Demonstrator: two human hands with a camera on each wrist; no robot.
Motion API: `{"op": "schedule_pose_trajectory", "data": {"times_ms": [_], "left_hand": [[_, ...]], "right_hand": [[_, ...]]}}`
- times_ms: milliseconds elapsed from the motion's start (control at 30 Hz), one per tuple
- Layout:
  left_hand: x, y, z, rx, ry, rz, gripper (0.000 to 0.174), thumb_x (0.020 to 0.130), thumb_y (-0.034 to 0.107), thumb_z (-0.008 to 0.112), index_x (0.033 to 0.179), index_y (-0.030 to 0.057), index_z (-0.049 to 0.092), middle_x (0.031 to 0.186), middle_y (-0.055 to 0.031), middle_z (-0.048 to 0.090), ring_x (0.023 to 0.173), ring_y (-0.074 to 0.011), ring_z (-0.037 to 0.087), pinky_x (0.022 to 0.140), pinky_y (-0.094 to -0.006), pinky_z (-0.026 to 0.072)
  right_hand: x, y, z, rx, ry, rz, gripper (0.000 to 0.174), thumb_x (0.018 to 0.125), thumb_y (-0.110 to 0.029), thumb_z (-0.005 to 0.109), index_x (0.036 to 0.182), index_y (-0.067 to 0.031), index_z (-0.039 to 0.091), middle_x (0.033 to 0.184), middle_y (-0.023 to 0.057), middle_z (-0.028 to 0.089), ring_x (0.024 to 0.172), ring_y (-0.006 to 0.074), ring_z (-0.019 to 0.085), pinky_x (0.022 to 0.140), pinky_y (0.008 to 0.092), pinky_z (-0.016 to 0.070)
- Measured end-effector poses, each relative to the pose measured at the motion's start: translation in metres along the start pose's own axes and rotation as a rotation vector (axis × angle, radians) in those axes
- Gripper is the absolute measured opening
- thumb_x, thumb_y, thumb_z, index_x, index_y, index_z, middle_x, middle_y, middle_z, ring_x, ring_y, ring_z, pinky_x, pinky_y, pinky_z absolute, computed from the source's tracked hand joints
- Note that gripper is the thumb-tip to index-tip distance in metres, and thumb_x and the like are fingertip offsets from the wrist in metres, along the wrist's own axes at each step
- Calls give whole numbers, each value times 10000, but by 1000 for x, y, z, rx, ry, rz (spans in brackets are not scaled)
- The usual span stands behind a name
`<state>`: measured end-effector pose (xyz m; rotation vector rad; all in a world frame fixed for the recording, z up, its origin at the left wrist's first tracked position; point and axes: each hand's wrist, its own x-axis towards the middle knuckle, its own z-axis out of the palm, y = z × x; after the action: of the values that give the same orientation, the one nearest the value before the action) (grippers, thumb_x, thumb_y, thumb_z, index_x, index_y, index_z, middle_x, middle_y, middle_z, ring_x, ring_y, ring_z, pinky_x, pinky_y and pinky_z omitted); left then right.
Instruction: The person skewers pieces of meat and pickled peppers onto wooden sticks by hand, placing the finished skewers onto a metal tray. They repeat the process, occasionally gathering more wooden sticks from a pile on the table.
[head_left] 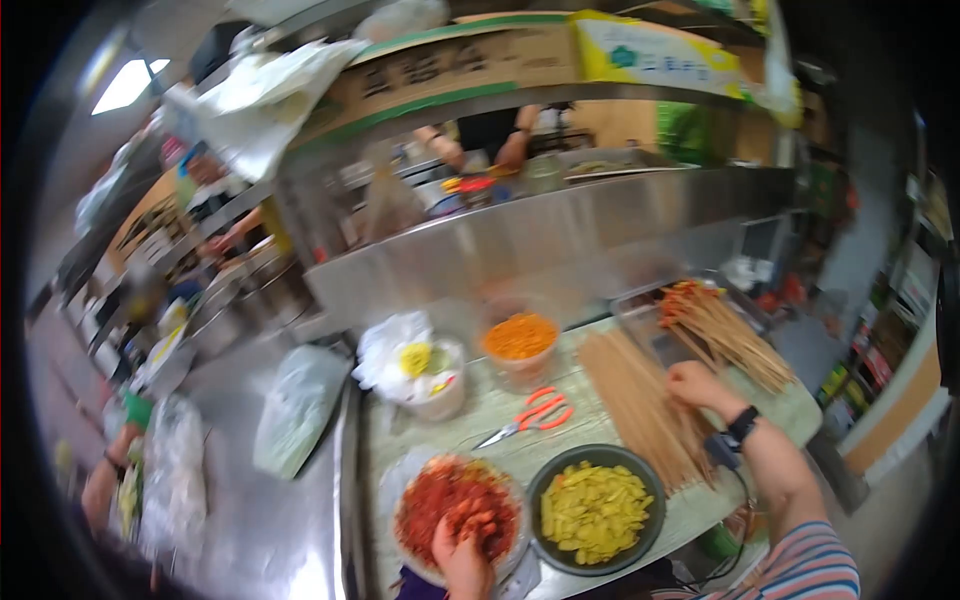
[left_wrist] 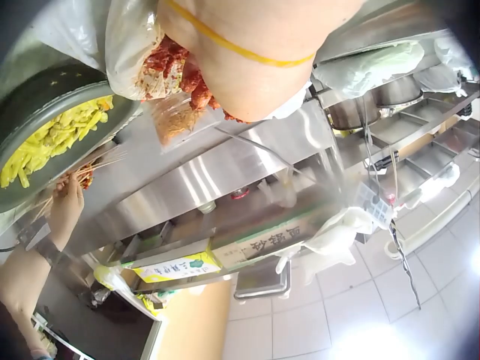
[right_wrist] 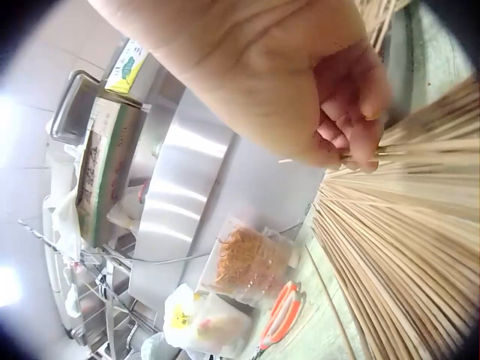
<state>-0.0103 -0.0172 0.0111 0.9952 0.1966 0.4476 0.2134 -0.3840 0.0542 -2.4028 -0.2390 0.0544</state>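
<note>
My left hand (head_left: 463, 565) is down in a bowl (head_left: 408, 555) of red, sauce-coated meat pieces (head_left: 440, 500), fingers curled round some of them. In the left wrist view the forearm hides most of that bowl, and red pieces (left_wrist: 201, 94) show beside it. Over on the right, my right hand (head_left: 700, 385) is at a spread pile of bamboo skewers (head_left: 630, 400). The right wrist view shows its thumb and fingertips (right_wrist: 365, 142) pinching skewers at their ends. Between the hands stands a dark bowl (head_left: 537, 535) of yellow-green slices (head_left: 597, 510).
Orange-handled scissors (head_left: 545, 408) lie behind the bowls. Beyond them stand a tub of orange shreds (head_left: 520, 338) and a container in a white bag (head_left: 395, 350). Filled skewers (head_left: 735, 330) lie at a tray, back right. A steel ledge (head_left: 560, 225) bounds the table's back.
</note>
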Motion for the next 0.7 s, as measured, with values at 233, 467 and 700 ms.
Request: {"op": "schedule_pose_trajectory", "data": {"times_ms": [233,467,700], "left_hand": [[2,-9,-10,-32,-37,-3,331,855,-71,417,1169,-26,513,1100,-113,603,944,-165,605,788,-272,494],[2,-9,-13,-3,-41,-12,361,866,-66,417,1218,-30,490,1124,-107,600,968,-162,601,822,-267,487],[2,-11,-14,5,-40,-5,319,889,-25,456,1204,-35,506,1104,-106,609,947,-159,603,796,-261,494]], "right_hand": [[-42,-34,-21,971,145,-99,147,923,-214,516,806,-125,508,621,-23,504,449,48,433,392,193,331],[-76,-44,43,1032,415,-223,132,933,-199,514,868,-85,519,738,-6,527,515,35,453,474,183,376],[-126,-93,98,950,46,-190,70,905,-89,520,896,-19,525,764,50,560,575,106,545,509,210,442]]}}
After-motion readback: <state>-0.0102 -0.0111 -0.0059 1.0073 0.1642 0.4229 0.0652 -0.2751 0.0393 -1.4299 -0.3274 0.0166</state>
